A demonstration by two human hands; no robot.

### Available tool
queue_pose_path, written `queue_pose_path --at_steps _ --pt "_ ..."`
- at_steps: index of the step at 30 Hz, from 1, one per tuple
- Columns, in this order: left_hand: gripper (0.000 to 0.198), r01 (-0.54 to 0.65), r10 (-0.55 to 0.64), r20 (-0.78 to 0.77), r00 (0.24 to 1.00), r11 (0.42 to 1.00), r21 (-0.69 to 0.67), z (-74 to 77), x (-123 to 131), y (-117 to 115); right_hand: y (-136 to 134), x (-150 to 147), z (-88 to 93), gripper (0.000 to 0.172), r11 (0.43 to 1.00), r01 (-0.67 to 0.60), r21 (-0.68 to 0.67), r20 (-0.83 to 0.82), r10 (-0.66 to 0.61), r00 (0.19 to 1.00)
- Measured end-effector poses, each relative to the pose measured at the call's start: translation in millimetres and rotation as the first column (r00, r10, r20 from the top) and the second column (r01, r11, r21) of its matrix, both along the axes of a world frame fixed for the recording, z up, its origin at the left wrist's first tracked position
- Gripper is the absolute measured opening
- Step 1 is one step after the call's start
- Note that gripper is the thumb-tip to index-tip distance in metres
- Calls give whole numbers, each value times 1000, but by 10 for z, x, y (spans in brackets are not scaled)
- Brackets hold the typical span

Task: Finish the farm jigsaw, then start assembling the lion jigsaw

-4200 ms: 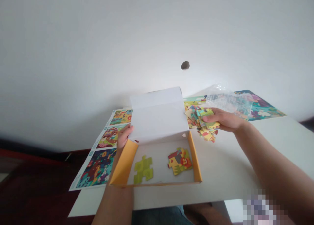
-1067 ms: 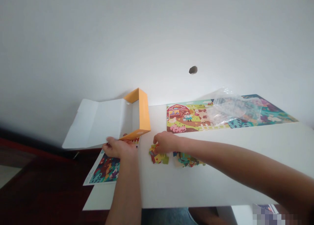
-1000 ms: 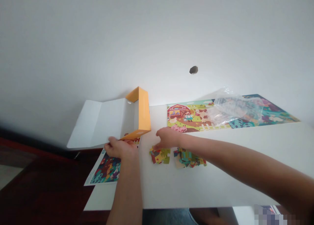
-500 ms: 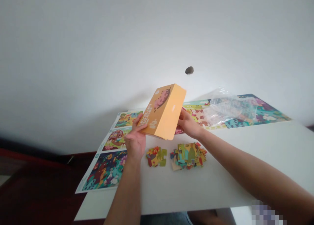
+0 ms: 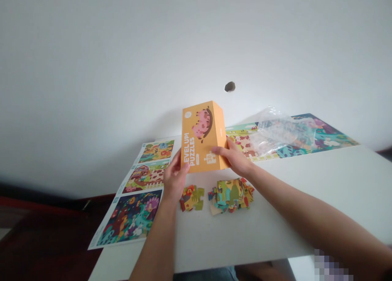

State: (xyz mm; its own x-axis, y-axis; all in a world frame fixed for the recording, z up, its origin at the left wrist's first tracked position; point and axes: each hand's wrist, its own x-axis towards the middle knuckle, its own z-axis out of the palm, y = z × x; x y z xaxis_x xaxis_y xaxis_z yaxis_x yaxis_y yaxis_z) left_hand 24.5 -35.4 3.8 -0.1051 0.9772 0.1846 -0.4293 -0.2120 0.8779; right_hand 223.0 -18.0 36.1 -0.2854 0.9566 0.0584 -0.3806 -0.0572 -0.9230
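Note:
An orange puzzle box (image 5: 200, 136) with a pink animal picture and the words "LEVEL UP! PUZZLES" is held closed above the white table (image 5: 290, 215). My left hand (image 5: 174, 179) grips its lower left edge. My right hand (image 5: 234, 156) grips its lower right side, thumb on the front. Below the box lie a small joined cluster of puzzle pieces (image 5: 192, 198) and a larger pile of colourful pieces (image 5: 231, 195).
A sheet with three printed pictures (image 5: 136, 191) lies at the table's left edge. A finished farm puzzle (image 5: 241, 136) and a dark teal puzzle (image 5: 321, 136) lie at the back, with a crumpled clear plastic bag (image 5: 281, 130) over them. A wall with a small hole (image 5: 229, 86) stands behind.
The box was open with pieces inside, then emptied and held off to the left. Now it is closed and held by both hands over the pieces, its front turned towards me.

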Motion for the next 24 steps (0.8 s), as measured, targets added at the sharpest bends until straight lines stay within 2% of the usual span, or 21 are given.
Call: queue_pose_path --at_steps 2,4,5,6,7,8,9,10,11,12,13,15,17,21,24 --pt "46 150 -142 71 987 982 -115 -12 -31 -13 -25 4 46 52 995 -89 53 52 87 995" --pt "43 225 -201 146 969 958 -176 -18 -90 -16 1 117 103 47 983 -139 123 214 110 971" --pt "43 212 -178 182 967 960 -185 -18 -123 -10 38 232 125 46 979 -110 172 332 47 942" --pt "42 180 -137 218 966 965 -192 -16 -154 1 89 389 135 44 967 -19 255 456 -103 884" --pt "41 148 -94 254 963 968 -204 -14 -181 16 151 590 130 43 925 108 364 569 -313 760" --pt "40 126 -57 289 956 966 -225 -10 -202 34 217 827 106 44 861 195 470 655 -489 576" --pt "39 116 -32 321 947 962 -247 -6 -216 52 283 1092 63 49 792 235 564 712 -610 347" --pt "38 115 -15 350 937 957 -267 -1 -223 68 345 1371 1 58 758 211 618 754 -647 116" --pt "38 123 -9 375 927 952 -282 5 -224 80 398 1650 -77 69 752 189 632 774 -626 -95" --pt "38 134 -8 394 919 947 -293 11 -221 88 441 1913 -167 77 776 166 609 787 -565 -246" --pt "39 143 -9 409 913 943 -299 18 -215 91 472 2147 -263 79 826 136 547 812 -484 -326" --pt "40 160 -13 421 907 936 -315 32 -202 88 502 2493 -447 70 928 74 366 881 -321 -347" --pt "41 174 -19 424 906 928 -330 44 -195 79 495 2668 -584 56 944 35 327 895 -297 -334" --pt "43 165 -6 430 903 928 -334 65 -203 68 432 2693 -681 36 893 -11 449 844 -428 -322" --pt "46 160 -2 419 908 926 -342 78 -210 66 392 2657 -683 31 842 -10 540 800 -517 -306"
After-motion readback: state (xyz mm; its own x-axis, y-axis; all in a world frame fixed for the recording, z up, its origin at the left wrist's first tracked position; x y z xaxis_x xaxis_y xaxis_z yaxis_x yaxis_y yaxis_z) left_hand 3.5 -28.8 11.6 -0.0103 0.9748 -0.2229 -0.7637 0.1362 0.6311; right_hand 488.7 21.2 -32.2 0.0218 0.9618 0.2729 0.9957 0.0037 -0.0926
